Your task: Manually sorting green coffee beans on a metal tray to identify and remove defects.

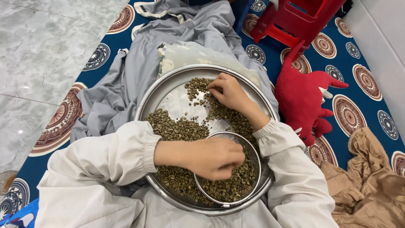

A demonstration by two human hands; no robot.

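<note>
Green coffee beans (177, 128) spread across a round metal tray (147, 99) at frame centre.
Left hand (211, 158) rests over a wire-rimmed sieve (252, 147) at lower centre, fingers curled narrow on beans. Right hand (230, 93), upper centre, fingers pinched among loose beans. Beans appear small, light, hard, prone to rolling; best pinched singly by fingertips.

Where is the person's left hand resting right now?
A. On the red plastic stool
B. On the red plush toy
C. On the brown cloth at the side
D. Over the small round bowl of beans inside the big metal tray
D: the left hand lies over the rim of the small round bowl of greenish beans, which sits inside the big metal tray, while the right hand picks at beans farther up the tray.
</note>
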